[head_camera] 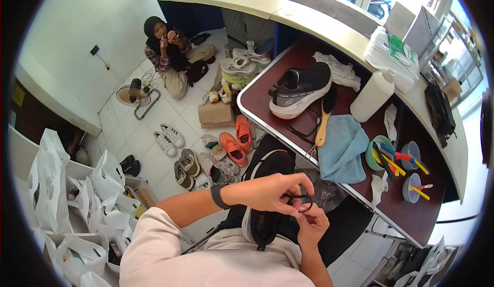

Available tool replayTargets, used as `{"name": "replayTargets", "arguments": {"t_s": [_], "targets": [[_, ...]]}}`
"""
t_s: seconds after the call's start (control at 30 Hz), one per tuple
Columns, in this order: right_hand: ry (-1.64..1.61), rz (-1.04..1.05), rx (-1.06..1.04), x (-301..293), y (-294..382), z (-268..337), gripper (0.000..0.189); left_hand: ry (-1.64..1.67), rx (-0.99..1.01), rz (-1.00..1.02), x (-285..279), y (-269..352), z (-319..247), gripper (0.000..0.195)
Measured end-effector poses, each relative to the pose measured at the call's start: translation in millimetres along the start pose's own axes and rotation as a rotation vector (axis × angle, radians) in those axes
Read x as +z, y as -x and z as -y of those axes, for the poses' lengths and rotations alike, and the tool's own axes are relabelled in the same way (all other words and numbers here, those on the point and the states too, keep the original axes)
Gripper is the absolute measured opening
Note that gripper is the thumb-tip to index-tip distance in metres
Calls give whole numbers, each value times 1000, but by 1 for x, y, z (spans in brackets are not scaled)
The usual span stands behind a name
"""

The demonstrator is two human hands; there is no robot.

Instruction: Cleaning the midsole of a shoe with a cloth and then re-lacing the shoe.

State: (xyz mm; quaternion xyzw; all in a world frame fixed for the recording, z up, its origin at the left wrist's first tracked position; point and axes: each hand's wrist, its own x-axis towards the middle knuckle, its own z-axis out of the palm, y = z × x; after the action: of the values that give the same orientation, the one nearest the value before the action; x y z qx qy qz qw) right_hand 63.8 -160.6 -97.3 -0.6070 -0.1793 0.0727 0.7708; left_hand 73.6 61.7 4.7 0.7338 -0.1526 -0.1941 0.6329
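Observation:
A black sneaker (266, 225) with a pale sole lies in the person's lap, its heel towards the body. Above it, my left hand (276, 194), with a dark band on the wrist, pinches a black shoelace (307, 199) bent into a loop. The fingertips of my right hand (312, 221) meet it there and grip the same lace. On the dark red table (415, 217) ahead stands a black and grey sneaker (299, 90) with a white sole. A wooden-handled brush (323, 128) lies beside it, its handle touching a blue cloth (341, 152).
A white bottle (372, 96) and bowls with brushes (380, 152) stand on the table. Several shoes (233, 148) and a tan bag (216, 115) lie on the floor. A person (166, 55) sits near a fan (133, 96). White plastic bags (48, 182) fill shelves at left.

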Motion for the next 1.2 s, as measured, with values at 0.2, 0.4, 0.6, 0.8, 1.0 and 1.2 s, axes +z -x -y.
{"name": "replayTargets", "arguments": {"t_s": [0.2, 0.4, 0.6, 0.8, 1.0, 1.2], "targets": [[-177, -62, 172, -1, -13, 17, 24, 436, 84, -328, -21, 16, 10, 44], [156, 233, 10, 28, -25, 31, 38, 804, 158, -347, 1, 17, 9, 34], [-95, 395, 221, 60, -17, 38, 20, 1022, 614, -497, 8, 17, -3, 22], [-194, 401, 181, 34, -18, 57, 20, 809, 609, -730, -19, 50, 7, 33], [77, 262, -1, 62, -23, 60, 35, 816, 547, -702, 41, 31, 16, 22], [65, 207, -82, 45, -26, 51, 16, 373, 347, -722, 28, 39, 14, 23]]}}
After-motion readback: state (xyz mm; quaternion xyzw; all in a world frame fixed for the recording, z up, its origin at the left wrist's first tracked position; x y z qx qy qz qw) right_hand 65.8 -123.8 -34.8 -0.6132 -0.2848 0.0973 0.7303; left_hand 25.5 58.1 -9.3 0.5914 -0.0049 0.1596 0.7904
